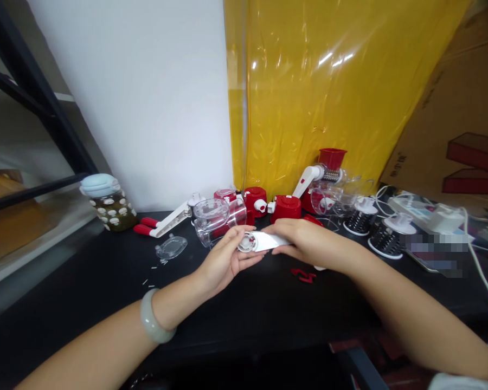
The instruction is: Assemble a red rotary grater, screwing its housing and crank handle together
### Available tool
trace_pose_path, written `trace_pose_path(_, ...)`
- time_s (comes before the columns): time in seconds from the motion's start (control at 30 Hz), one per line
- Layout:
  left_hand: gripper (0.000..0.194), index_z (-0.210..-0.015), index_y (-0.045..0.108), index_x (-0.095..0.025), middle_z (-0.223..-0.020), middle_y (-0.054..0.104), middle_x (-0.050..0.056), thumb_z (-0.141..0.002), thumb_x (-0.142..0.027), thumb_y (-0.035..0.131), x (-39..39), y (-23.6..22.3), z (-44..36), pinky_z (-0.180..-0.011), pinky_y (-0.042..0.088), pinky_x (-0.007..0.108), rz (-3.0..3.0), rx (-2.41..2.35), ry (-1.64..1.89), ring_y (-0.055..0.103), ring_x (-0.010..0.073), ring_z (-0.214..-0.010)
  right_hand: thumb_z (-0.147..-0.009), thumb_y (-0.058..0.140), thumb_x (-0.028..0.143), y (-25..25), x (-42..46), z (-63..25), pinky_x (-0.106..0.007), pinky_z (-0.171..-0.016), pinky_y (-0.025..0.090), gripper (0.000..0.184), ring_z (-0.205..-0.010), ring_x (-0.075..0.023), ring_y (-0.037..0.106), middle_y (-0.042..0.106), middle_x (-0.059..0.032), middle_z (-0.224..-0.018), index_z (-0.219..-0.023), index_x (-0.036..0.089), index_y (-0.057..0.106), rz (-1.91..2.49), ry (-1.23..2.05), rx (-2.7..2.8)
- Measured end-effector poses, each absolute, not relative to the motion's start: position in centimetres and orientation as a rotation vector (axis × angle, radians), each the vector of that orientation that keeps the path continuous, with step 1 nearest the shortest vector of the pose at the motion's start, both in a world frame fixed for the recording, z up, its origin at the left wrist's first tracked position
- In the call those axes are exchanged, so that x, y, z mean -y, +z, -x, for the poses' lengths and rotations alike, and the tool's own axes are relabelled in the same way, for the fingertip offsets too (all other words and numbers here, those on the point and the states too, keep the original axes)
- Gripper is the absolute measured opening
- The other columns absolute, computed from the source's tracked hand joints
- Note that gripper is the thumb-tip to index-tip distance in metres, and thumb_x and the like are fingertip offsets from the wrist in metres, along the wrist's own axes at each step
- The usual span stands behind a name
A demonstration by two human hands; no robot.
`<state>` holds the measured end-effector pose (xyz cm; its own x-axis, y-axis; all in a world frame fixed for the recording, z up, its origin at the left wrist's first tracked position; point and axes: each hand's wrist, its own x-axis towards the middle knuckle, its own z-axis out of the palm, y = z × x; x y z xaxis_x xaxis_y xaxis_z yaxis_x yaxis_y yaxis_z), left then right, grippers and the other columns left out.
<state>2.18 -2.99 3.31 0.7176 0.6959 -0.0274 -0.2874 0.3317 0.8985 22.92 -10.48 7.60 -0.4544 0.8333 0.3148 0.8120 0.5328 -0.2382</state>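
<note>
Between both hands I hold a white plastic crank arm (268, 241) above the black tabletop. My left hand (223, 261) grips its round, open-faced end, thumb on top and fingers underneath. On the straight end, my right hand (307, 241) is closed, with its palm hiding that part. Just behind the hands lie a clear plastic barrel (216, 216) and red grinder bodies (287, 208). Small red plastic pieces (303, 275) rest on the table below my right hand. Another white crank arm with red grips (166, 221) lies to the left.
A clear lid-like disc (171, 247) and small white bits lie at the left, near a jar with a blue lid (108, 201). To the right are an assembled grinder (331, 162), drum graters (386, 238), a phone (427, 254) and a white cable (480, 276).
</note>
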Motion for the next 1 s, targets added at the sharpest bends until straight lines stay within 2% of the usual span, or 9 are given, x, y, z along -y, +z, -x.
trace_pose_path(0.17, 0.021, -0.118, 0.053, -0.021, -0.121, 0.066, 0.012, -0.099, -0.028, 0.048, 2.9, 3.2, -2.3, -0.094, 0.055, 0.037, -1.046, -0.460, 0.696, 0.073, 0.0227, -0.098, -0.085, 0.069, 0.029, 6.4, 8.8, -24.6, -0.033, -0.083, 0.050, 0.031, -0.094, -0.0193, 0.060, 0.063, -0.0072, -0.100, -0.114, 0.020, 0.066, 1.218, 0.082, 2.259)
trace_pose_path(0.3, 0.022, -0.117, 0.055, -0.021, -0.119, 0.067, 0.011, -0.097, -0.028, 0.051, 2.6, 3.1, -2.3, -0.088, 0.058, 0.037, -1.069, -0.470, 0.708, 0.074, 0.0235, -0.094, -0.083, 0.070, 0.023, 5.0, 8.1, -24.3, -0.034, -0.081, 0.052, 0.031, -0.092, -0.0188, 0.058, 0.059, -0.0069, -0.098, -0.113, 0.020, 0.066, 1.191, 0.084, 2.196)
trace_pose_path(0.43, 0.025, -0.119, 0.054, -0.022, -0.125, 0.065, 0.013, -0.096, -0.033, 0.054, 2.5, 2.8, -2.2, -0.082, 0.060, 0.038, -1.115, -0.494, 0.687, 0.072, 0.0268, -0.098, -0.084, 0.067, 0.022, 4.6, 8.0, -24.0, -0.034, -0.082, 0.052, 0.031, -0.092, -0.0188, 0.057, 0.055, -0.0072, -0.100, -0.115, 0.020, 0.065, 1.169, 0.039, 2.181)
trace_pose_path(1.0, 0.024, -0.120, 0.051, -0.021, -0.126, 0.064, 0.014, -0.098, -0.031, 0.048, 2.6, 2.6, -2.2, -0.086, 0.058, 0.040, -1.126, -0.488, 0.706, 0.070, 0.0282, -0.105, -0.085, 0.066, 0.025, 4.4, 8.0, -24.1, -0.034, -0.081, 0.052, 0.031, -0.093, -0.0198, 0.057, 0.056, -0.0074, -0.098, -0.116, 0.019, 0.066, 1.183, 0.005, 2.180)
